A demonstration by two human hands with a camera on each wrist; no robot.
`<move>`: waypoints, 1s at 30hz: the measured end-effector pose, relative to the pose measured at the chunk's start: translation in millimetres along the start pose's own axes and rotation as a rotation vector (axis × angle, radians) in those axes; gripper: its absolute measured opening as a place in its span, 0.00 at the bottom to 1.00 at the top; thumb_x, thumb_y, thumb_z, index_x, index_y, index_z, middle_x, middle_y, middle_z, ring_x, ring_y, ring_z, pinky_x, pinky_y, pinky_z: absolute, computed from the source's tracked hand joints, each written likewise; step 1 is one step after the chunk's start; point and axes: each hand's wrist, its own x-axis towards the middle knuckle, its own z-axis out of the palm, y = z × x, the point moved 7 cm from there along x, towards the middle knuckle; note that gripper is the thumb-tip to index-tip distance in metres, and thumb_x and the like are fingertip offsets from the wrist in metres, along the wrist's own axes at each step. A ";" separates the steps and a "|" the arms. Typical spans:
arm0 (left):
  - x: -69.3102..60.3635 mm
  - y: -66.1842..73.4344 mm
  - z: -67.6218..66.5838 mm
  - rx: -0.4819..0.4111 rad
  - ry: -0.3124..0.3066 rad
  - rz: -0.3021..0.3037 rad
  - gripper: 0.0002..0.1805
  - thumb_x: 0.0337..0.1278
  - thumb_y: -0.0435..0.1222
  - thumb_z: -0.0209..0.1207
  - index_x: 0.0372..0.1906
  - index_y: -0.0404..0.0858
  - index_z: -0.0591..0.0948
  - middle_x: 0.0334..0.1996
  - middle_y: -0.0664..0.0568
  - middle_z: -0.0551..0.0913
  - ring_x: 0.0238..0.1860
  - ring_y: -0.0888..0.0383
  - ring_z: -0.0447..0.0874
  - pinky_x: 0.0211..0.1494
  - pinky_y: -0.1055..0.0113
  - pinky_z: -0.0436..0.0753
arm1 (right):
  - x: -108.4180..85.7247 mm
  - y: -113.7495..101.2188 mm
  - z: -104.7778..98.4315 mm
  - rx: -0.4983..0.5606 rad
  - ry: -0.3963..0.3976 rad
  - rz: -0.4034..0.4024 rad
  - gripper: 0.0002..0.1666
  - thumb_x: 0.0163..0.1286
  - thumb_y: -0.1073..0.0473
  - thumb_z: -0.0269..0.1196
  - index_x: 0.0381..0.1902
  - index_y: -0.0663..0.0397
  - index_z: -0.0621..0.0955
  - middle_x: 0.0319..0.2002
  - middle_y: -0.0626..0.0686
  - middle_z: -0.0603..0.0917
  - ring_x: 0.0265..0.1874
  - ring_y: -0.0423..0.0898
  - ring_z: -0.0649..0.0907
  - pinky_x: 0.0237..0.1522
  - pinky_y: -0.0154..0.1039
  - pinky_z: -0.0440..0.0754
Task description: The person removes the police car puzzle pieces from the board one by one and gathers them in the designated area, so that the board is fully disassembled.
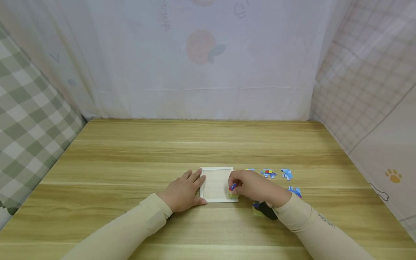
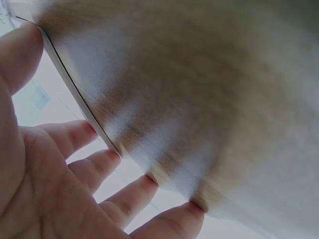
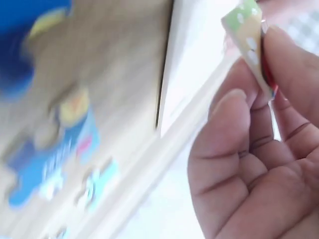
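Observation:
A pale wooden puzzle tray (image 1: 215,186) with a raised rim lies flat on the table. My left hand (image 1: 183,191) is spread at its left side, fingertips and thumb touching the rim; the left wrist view shows the fingers (image 2: 92,172) along the tray's edge. Over the tray's lower right corner, my right hand (image 1: 256,186) pinches a puzzle piece (image 1: 232,195) between thumb and fingers. In the right wrist view that piece (image 3: 249,42) is tilted, with green and yellow parts, white spots and a red edge. Whether it touches the tray cannot be told.
Several loose puzzle pieces lie right of the tray, among them a multicoloured one (image 1: 268,173), a light blue one (image 1: 287,174) and a blue one (image 1: 295,192). Another piece (image 1: 258,211) is partly hidden under the right wrist's dark camera (image 1: 268,211). Cloth hangs around the wooden table (image 1: 130,155).

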 end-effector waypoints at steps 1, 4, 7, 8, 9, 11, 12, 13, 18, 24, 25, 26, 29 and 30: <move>0.1 0.1 0.1 0.000 -0.002 0.001 0.40 0.59 0.56 0.58 0.70 0.38 0.66 0.73 0.44 0.59 0.71 0.39 0.58 0.63 0.42 0.69 | -2.3 1.8 -4.4 0.013 0.011 0.007 0.09 0.60 0.66 0.68 0.29 0.51 0.76 0.25 0.43 0.75 0.26 0.39 0.73 0.28 0.33 0.72; 0.0 0.1 0.1 -0.002 -0.007 0.004 0.40 0.60 0.55 0.58 0.71 0.38 0.66 0.73 0.44 0.58 0.71 0.39 0.57 0.63 0.42 0.69 | -10.4 8.4 -17.3 0.045 0.040 0.011 0.07 0.61 0.65 0.67 0.31 0.51 0.77 0.27 0.44 0.77 0.28 0.40 0.75 0.30 0.33 0.74; -0.3 -0.1 0.2 0.000 -0.013 -0.001 0.40 0.60 0.56 0.58 0.71 0.38 0.65 0.74 0.44 0.58 0.71 0.39 0.57 0.63 0.42 0.69 | -19.0 16.4 -27.8 0.056 0.057 0.017 0.06 0.63 0.63 0.66 0.32 0.51 0.78 0.28 0.44 0.78 0.29 0.40 0.75 0.31 0.34 0.74; -0.3 -0.2 0.3 0.001 -0.014 -0.002 0.40 0.60 0.56 0.58 0.71 0.38 0.65 0.74 0.45 0.58 0.71 0.39 0.57 0.63 0.42 0.69 | -22.0 19.3 -30.8 0.060 0.062 0.021 0.05 0.63 0.63 0.66 0.33 0.51 0.78 0.28 0.45 0.78 0.29 0.40 0.75 0.31 0.34 0.74; -0.5 -0.2 0.2 0.002 -0.015 -0.004 0.40 0.60 0.56 0.58 0.71 0.38 0.65 0.74 0.45 0.58 0.71 0.39 0.57 0.63 0.42 0.69 | -25.2 21.9 -33.8 0.062 0.064 0.025 0.05 0.64 0.63 0.65 0.33 0.52 0.78 0.29 0.45 0.78 0.30 0.40 0.75 0.31 0.34 0.74; -0.4 -0.4 0.4 0.005 -0.017 -0.006 0.40 0.60 0.56 0.57 0.71 0.38 0.65 0.74 0.45 0.58 0.72 0.39 0.57 0.63 0.42 0.69 | -31.5 27.5 -39.5 0.058 0.074 0.046 0.04 0.65 0.62 0.65 0.33 0.51 0.78 0.30 0.45 0.78 0.30 0.41 0.75 0.31 0.34 0.74; -0.3 -0.3 0.5 0.005 -0.018 -0.006 0.40 0.60 0.56 0.57 0.71 0.38 0.65 0.74 0.45 0.58 0.72 0.39 0.56 0.63 0.42 0.69 | -34.7 30.5 -42.5 0.053 0.082 0.057 0.04 0.65 0.62 0.65 0.33 0.51 0.78 0.30 0.45 0.78 0.31 0.41 0.75 0.31 0.34 0.74; -0.2 -0.3 0.6 0.005 -0.018 -0.006 0.40 0.60 0.56 0.57 0.71 0.38 0.65 0.74 0.45 0.58 0.72 0.39 0.56 0.63 0.41 0.69 | -37.8 33.1 -45.6 0.050 0.089 0.064 0.03 0.65 0.61 0.64 0.34 0.51 0.78 0.30 0.45 0.78 0.31 0.41 0.75 0.32 0.34 0.74; -0.3 -0.4 1.2 0.006 -0.018 -0.006 0.40 0.60 0.56 0.58 0.71 0.38 0.65 0.74 0.45 0.58 0.71 0.39 0.57 0.63 0.42 0.69 | -52.7 46.0 -58.8 0.042 0.113 0.080 0.03 0.66 0.60 0.64 0.35 0.53 0.79 0.31 0.46 0.78 0.31 0.39 0.75 0.33 0.34 0.74; 0.3 0.2 1.5 0.011 -0.017 0.002 0.40 0.60 0.56 0.57 0.71 0.38 0.65 0.74 0.45 0.58 0.71 0.39 0.57 0.63 0.42 0.69 | -71.2 63.0 -62.9 0.077 0.051 0.071 0.03 0.66 0.63 0.63 0.35 0.57 0.79 0.31 0.47 0.78 0.27 0.36 0.74 0.27 0.33 0.74; 0.3 0.4 1.4 0.010 -0.016 0.003 0.40 0.60 0.56 0.57 0.71 0.38 0.65 0.74 0.45 0.58 0.71 0.39 0.57 0.63 0.42 0.69 | -74.2 66.3 -62.7 0.085 0.038 0.081 0.03 0.67 0.63 0.62 0.35 0.57 0.78 0.30 0.48 0.78 0.25 0.37 0.74 0.25 0.33 0.74; 0.4 0.4 1.3 0.009 -0.016 0.003 0.40 0.60 0.56 0.57 0.71 0.38 0.65 0.74 0.45 0.58 0.71 0.39 0.57 0.63 0.42 0.68 | -77.2 69.7 -62.6 0.090 0.031 0.093 0.02 0.67 0.63 0.62 0.35 0.57 0.78 0.29 0.48 0.77 0.23 0.37 0.73 0.23 0.33 0.74; 0.2 -0.2 1.2 0.004 -0.020 -0.004 0.40 0.60 0.56 0.57 0.71 0.38 0.65 0.74 0.45 0.57 0.72 0.39 0.56 0.64 0.42 0.68 | -84.7 78.8 -62.9 0.078 0.033 0.122 0.02 0.67 0.65 0.62 0.35 0.56 0.78 0.28 0.47 0.76 0.21 0.36 0.71 0.21 0.33 0.72; 0.0 -0.4 1.2 0.004 -0.020 -0.007 0.40 0.60 0.56 0.57 0.72 0.38 0.65 0.74 0.45 0.57 0.72 0.39 0.56 0.64 0.42 0.68 | -86.8 81.3 -62.9 0.071 0.037 0.124 0.02 0.66 0.65 0.62 0.35 0.56 0.78 0.28 0.47 0.76 0.21 0.36 0.71 0.21 0.33 0.72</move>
